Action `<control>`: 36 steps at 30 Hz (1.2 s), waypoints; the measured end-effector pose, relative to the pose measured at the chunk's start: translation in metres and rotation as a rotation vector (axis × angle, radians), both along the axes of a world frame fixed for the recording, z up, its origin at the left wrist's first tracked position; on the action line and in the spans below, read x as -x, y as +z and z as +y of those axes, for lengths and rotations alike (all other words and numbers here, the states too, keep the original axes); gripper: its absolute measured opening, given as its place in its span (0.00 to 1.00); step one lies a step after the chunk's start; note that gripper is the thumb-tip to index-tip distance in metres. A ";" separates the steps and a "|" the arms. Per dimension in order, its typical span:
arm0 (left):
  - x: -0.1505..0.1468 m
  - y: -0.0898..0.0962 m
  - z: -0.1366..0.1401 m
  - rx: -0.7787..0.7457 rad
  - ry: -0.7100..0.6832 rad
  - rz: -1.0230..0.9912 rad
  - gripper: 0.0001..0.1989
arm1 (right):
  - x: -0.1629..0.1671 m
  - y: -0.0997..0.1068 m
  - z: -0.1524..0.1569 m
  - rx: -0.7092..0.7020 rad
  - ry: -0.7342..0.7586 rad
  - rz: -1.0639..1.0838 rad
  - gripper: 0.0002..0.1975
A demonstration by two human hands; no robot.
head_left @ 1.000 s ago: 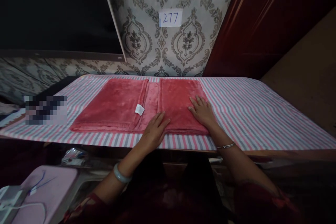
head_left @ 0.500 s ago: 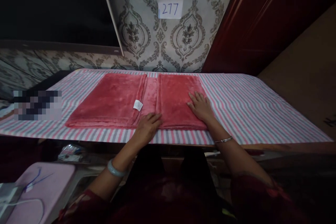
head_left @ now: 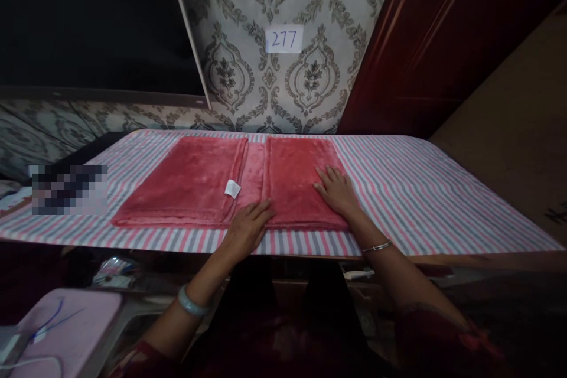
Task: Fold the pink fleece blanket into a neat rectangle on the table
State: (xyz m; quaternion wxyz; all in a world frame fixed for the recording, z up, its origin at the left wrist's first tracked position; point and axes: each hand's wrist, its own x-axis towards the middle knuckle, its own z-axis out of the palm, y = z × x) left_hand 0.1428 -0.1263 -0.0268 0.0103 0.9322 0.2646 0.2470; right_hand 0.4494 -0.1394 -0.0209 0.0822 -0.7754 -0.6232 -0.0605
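Observation:
A plush red blanket (head_left: 195, 180) lies on the striped cloth, both its sides folded inward so that a narrow strip shows between the two panels. A white label (head_left: 233, 189) sticks out at the left panel's inner edge. My left hand (head_left: 248, 224) rests at the near edge of the blanket, over the strip and the corner of the right panel, fingers stretched out. On the right panel, close to its outer edge, my right hand (head_left: 339, 190) lies flat with fingers spread. Neither hand grasps any fabric that I can see.
The pink, grey and white striped cloth (head_left: 425, 195) covers the table. A dark screen (head_left: 93, 18) stands at the back left. A paper marked 277 (head_left: 284, 39) hangs on the patterned wall. Below left is a pink stool (head_left: 75, 325) with cables; a cardboard-coloured panel (head_left: 514, 106) stands at right.
The view has tilted slightly up, so everything sits lower in the picture. Both hands stay at nearly the same places on the blanket, whose folds look unchanged.

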 end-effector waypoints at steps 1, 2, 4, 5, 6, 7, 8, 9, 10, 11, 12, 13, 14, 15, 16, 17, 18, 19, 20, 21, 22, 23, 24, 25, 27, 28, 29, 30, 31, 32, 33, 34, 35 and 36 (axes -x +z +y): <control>0.000 0.000 0.000 -0.001 -0.002 0.014 0.23 | 0.000 0.001 0.000 0.010 -0.003 -0.002 0.30; 0.000 0.000 0.000 0.000 -0.004 0.027 0.23 | 0.001 0.003 0.001 0.022 -0.007 -0.003 0.30; 0.001 -0.002 0.001 0.002 -0.003 0.027 0.22 | 0.003 0.008 0.003 0.054 -0.024 0.007 0.29; 0.002 -0.003 0.002 -0.002 -0.001 0.008 0.22 | 0.006 0.012 0.004 0.070 -0.035 0.019 0.29; 0.004 -0.005 0.002 -0.010 0.004 -0.021 0.22 | 0.009 0.015 0.005 0.084 -0.040 0.034 0.29; 0.005 -0.007 0.003 -0.018 0.012 -0.053 0.22 | 0.012 0.019 0.006 0.095 -0.033 0.050 0.29; 0.006 -0.008 0.003 -0.028 0.022 -0.078 0.23 | 0.017 0.021 0.007 0.103 -0.013 0.065 0.29; 0.007 -0.009 0.002 -0.039 0.029 -0.092 0.23 | 0.022 0.023 0.007 0.110 0.017 0.077 0.29; 0.007 -0.009 0.002 -0.048 0.035 -0.093 0.23 | 0.027 0.024 0.006 0.115 0.051 0.084 0.29; 0.007 -0.009 0.001 -0.056 0.038 -0.089 0.22 | 0.032 0.023 0.005 0.119 0.080 0.087 0.29; 0.007 -0.009 0.000 -0.062 0.038 -0.082 0.22 | 0.037 0.023 0.004 0.124 0.097 0.088 0.30; 0.007 -0.008 -0.001 -0.066 0.037 -0.079 0.21 | 0.040 0.022 0.002 0.131 0.104 0.090 0.30; 0.007 -0.007 -0.001 -0.071 0.033 -0.082 0.21 | 0.043 0.022 0.001 0.142 0.104 0.096 0.30; 0.007 -0.007 -0.002 -0.076 0.029 -0.089 0.21 | 0.045 0.023 0.000 0.160 0.098 0.107 0.31; 0.006 -0.007 -0.002 -0.083 0.024 -0.098 0.21 | 0.046 0.025 0.000 0.181 0.092 0.124 0.31; 0.006 -0.007 -0.002 -0.093 0.019 -0.108 0.21 | 0.047 0.028 0.001 0.200 0.087 0.145 0.30; 0.006 -0.007 -0.002 -0.102 0.017 -0.118 0.22 | 0.049 0.032 0.003 0.212 0.087 0.164 0.30; 0.006 -0.007 -0.002 -0.110 0.016 -0.128 0.21 | 0.051 0.036 0.006 0.214 0.095 0.179 0.30; 0.006 -0.008 -0.002 -0.115 0.017 -0.137 0.21 | 0.055 0.041 0.011 0.208 0.113 0.190 0.30; 0.006 -0.009 -0.002 -0.119 0.020 -0.145 0.22 | 0.059 0.045 0.017 0.197 0.137 0.197 0.31; 0.006 -0.010 -0.002 -0.120 0.022 -0.150 0.22 | 0.064 0.050 0.024 0.188 0.165 0.201 0.31; 0.006 -0.011 -0.002 -0.121 0.024 -0.153 0.22 | 0.070 0.053 0.032 0.185 0.188 0.205 0.31; 0.006 -0.011 -0.002 -0.122 0.024 -0.155 0.22 | 0.076 0.056 0.040 0.188 0.207 0.209 0.31; 0.006 -0.012 -0.002 -0.123 0.020 -0.157 0.22 | 0.082 0.058 0.049 0.198 0.222 0.216 0.31; 0.007 -0.011 -0.002 -0.126 0.014 -0.161 0.22 | 0.093 0.058 0.065 0.240 0.249 0.227 0.32; 0.007 -0.010 -0.003 -0.125 0.013 -0.164 0.22 | 0.099 0.056 0.071 0.261 0.266 0.227 0.32; 0.007 -0.008 -0.003 -0.122 0.012 -0.167 0.22 | 0.103 0.053 0.076 0.273 0.285 0.221 0.32; 0.007 -0.007 -0.004 -0.118 0.012 -0.168 0.21 | 0.107 0.050 0.080 0.275 0.303 0.209 0.32; 0.007 -0.005 -0.004 -0.114 0.013 -0.169 0.21 | 0.110 0.047 0.082 0.268 0.319 0.196 0.32; 0.007 -0.004 -0.005 -0.110 0.013 -0.171 0.21 | 0.112 0.044 0.084 0.256 0.335 0.184 0.32; 0.007 -0.003 -0.005 -0.107 0.012 -0.174 0.21 | 0.112 0.041 0.086 0.249 0.349 0.179 0.32; 0.007 -0.002 -0.006 -0.106 0.013 -0.178 0.21 | 0.111 0.041 0.089 0.248 0.365 0.182 0.32; 0.007 -0.002 -0.006 -0.105 0.014 -0.184 0.21 | 0.108 0.041 0.093 0.250 0.384 0.196 0.31; 0.007 -0.002 -0.007 -0.104 0.017 -0.189 0.21 | 0.104 0.044 0.097 0.246 0.400 0.218 0.31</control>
